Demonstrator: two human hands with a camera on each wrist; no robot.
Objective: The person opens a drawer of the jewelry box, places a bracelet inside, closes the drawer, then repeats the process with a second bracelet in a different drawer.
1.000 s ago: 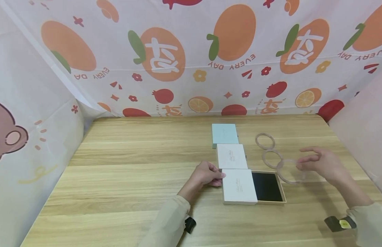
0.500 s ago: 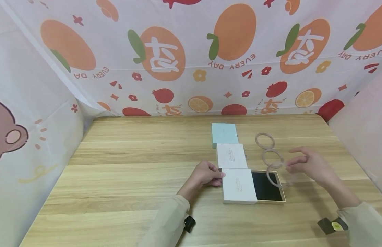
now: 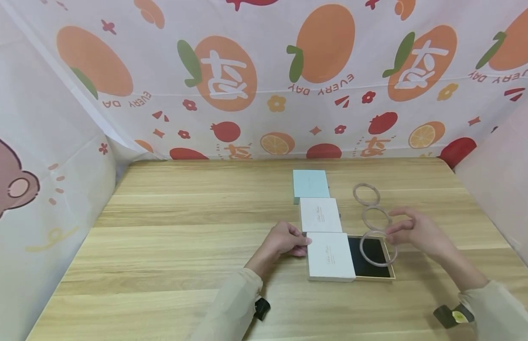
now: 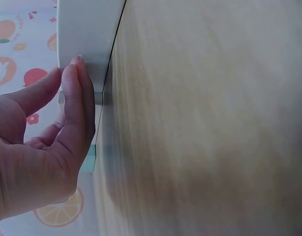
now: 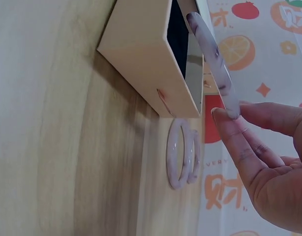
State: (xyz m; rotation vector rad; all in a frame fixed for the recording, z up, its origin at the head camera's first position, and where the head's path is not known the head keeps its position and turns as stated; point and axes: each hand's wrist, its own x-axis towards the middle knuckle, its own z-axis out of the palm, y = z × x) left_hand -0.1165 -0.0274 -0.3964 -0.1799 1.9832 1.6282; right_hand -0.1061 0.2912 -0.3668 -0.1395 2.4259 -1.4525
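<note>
A white drawer box (image 3: 331,255) lies nearest me, its black-lined drawer (image 3: 377,279) slid out to the right. My left hand (image 3: 285,239) holds the box at its left end, thumb at the top edge and fingers against the end face (image 4: 87,34). My right hand (image 3: 419,233) pinches a translucent, purple-marbled bangle (image 3: 364,257) between thumb and fingers, tilted above the drawer. In the right wrist view that bangle (image 5: 215,59) is near the drawer opening. Two similar bangles, one (image 3: 366,183) farther back and one (image 3: 364,220) nearer, lie on the table.
Behind the near box stand a second white box (image 3: 319,215) and a light blue box (image 3: 311,183), in a staggered row. The wooden table (image 3: 195,237) is bounded by a fruit-print cloth (image 3: 255,123) at the back and pale cloths at the sides.
My right hand has moved left with the bangle, from right of the drawer to above it. My left hand and the boxes have stayed in place.
</note>
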